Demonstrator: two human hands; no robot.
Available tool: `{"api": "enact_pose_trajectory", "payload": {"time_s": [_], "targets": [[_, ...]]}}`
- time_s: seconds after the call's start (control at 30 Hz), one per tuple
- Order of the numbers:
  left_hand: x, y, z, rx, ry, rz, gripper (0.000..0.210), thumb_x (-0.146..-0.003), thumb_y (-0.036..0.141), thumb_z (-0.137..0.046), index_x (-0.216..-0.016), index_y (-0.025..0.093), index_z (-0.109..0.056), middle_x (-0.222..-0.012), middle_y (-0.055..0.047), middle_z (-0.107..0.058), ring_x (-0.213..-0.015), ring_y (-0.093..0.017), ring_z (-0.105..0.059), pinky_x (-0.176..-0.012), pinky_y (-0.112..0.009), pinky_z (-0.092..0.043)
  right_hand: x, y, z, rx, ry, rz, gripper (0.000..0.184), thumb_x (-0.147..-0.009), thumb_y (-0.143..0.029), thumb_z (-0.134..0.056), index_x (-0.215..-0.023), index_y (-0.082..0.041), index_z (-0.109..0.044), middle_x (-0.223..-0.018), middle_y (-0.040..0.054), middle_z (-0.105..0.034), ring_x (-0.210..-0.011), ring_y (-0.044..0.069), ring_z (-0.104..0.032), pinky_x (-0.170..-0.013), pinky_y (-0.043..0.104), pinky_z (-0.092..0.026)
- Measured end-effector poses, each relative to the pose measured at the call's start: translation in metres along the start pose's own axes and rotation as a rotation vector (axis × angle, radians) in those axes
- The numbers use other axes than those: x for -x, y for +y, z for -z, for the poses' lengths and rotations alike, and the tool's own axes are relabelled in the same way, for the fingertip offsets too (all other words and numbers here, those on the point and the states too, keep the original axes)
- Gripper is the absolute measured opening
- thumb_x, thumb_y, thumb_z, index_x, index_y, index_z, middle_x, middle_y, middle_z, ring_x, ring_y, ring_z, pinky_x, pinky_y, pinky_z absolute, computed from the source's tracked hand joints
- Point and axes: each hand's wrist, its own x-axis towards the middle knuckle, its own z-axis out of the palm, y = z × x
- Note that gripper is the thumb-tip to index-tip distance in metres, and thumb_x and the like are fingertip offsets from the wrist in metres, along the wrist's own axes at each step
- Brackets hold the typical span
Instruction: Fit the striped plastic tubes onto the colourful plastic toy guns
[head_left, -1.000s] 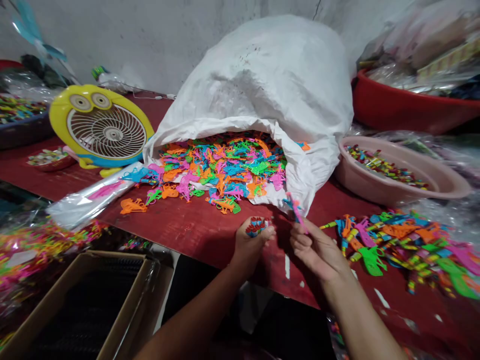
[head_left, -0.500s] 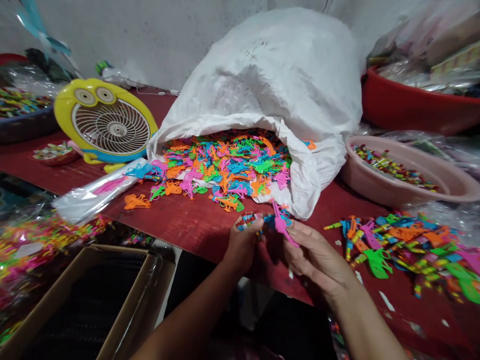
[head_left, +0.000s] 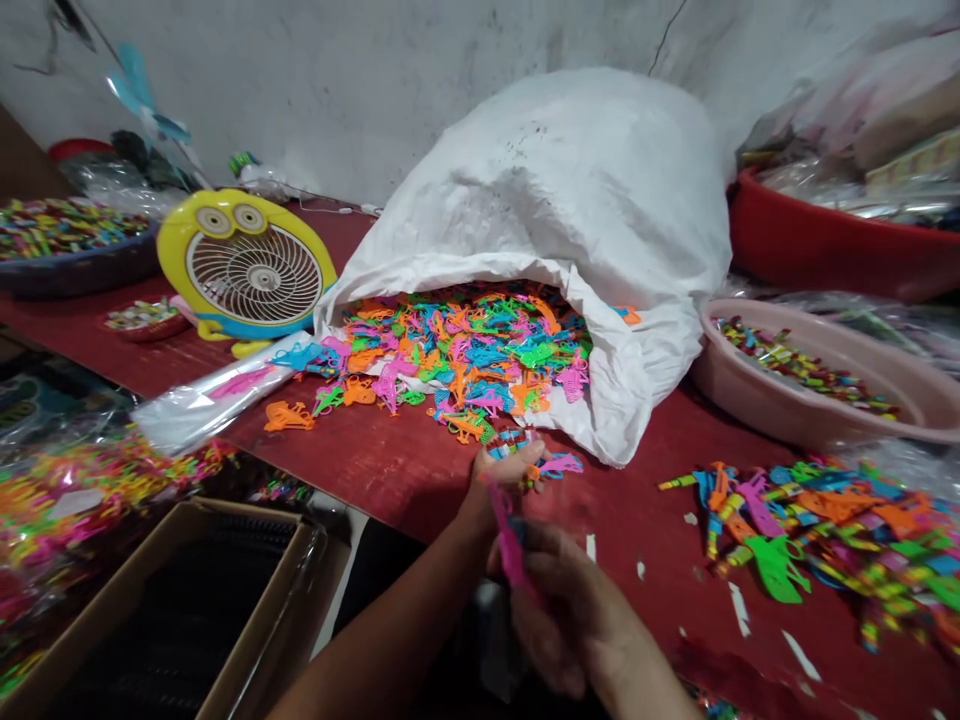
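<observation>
In the head view, a bulging white sack of thin, creased sheeting is rested on a red tabletop, and from its slack mouth a heap of flat plastic pieces in orange, green, pink and blue is spilled, loops and mesh-like perforated ends being shown on many. In front of the sack's mouth, a clutch of small printed sticks with dark red ends is grasped by the curled fingers of the left hand; a pink plastic piece is seen just beside its fingertips, though whether it is pinched there cannot be told. Farther out from the sack, a slim pink strip-like piece is grasped between the fingers of the right hand, whose outline is blurred. Left of the sack, a glossy film packet is laid flat, and behind it a rounded yellow fan with a swirled white grille is stood upright. Right of the sack, banded sticks are held in a smooth pink basin, and toward the front right, coloured shapes and striped sticks are tangled in a loose pile.
</observation>
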Motion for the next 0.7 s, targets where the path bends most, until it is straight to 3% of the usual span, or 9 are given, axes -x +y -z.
{"api": "enact_pose_trajectory", "payload": {"time_s": [0.07, 0.1, 0.23, 0.33, 0.47, 0.7], "targets": [[-0.008, -0.001, 0.002, -0.035, 0.053, -0.018, 0.034, -0.063, 0.042, -0.082, -0.071, 0.016, -0.061, -0.062, -0.002, -0.062, -0.043, -0.010, -0.048, -0.043, -0.024, -0.035, 0.001, -0.001, -0.004, 0.095, 0.021, -0.003, 0.040, -0.081, -0.046, -0.070, -0.104, -0.014, -0.061, -0.045, -0.0017, -0.059, -0.028, 0.012, -0.047, -0.030, 0.019, -0.039], [-0.011, -0.001, 0.004, -0.041, 0.086, -0.035, 0.037, -0.061, 0.042, -0.083, -0.074, 0.016, -0.060, -0.061, -0.001, -0.062, -0.042, -0.009, -0.048, -0.042, -0.024, -0.034, 0.002, -0.007, -0.006, 0.145, 0.092, 0.038, 0.041, -0.082, -0.047, -0.070, -0.106, -0.015, -0.060, -0.048, -0.0014, -0.061, -0.030, 0.012, -0.050, -0.031, 0.018, -0.039], [-0.017, 0.005, 0.010, -0.096, 0.201, -0.159, 0.043, -0.061, 0.040, -0.084, -0.087, 0.016, -0.060, -0.064, 0.000, -0.064, -0.052, -0.013, -0.059, -0.043, -0.019, -0.036, 0.012, -0.042, -0.002, 0.343, 0.528, 0.402, 0.035, -0.081, -0.042, -0.074, -0.104, -0.019, -0.060, -0.063, -0.0007, -0.066, -0.041, 0.010, -0.056, -0.041, 0.018, -0.045], [-0.009, 0.005, 0.010, -0.141, 0.206, -0.210, 0.037, -0.064, 0.036, -0.082, -0.088, 0.016, -0.062, -0.069, 0.000, -0.065, -0.057, -0.012, -0.062, -0.049, -0.019, -0.042, 0.020, -0.055, 0.011, 0.492, 0.734, 0.575, 0.032, -0.079, -0.042, -0.076, -0.097, -0.020, -0.061, -0.070, 0.0006, -0.068, -0.047, 0.011, -0.059, -0.048, 0.022, -0.050], [0.015, -0.009, -0.001, -0.132, 0.117, -0.175, 0.029, -0.066, 0.030, -0.081, -0.085, 0.017, -0.064, -0.073, -0.001, -0.067, -0.064, -0.013, -0.062, -0.061, -0.023, -0.048, 0.027, -0.041, 0.020, 0.713, 0.869, 0.596, 0.027, -0.086, -0.045, -0.069, -0.093, -0.021, -0.060, -0.062, -0.0014, -0.064, -0.040, 0.011, -0.052, -0.044, 0.024, -0.048], [0.037, -0.043, -0.018, -0.101, 0.099, -0.028, 0.024, -0.065, 0.027, -0.080, -0.078, 0.016, -0.063, -0.063, 0.002, -0.061, -0.054, -0.010, -0.053, -0.054, -0.022, -0.042, 0.036, -0.020, 0.027, 0.986, 0.980, 0.643, 0.021, -0.093, -0.044, -0.060, -0.098, -0.024, -0.057, -0.068, -0.0007, -0.063, -0.049, 0.014, -0.057, -0.047, 0.025, -0.047]]}}
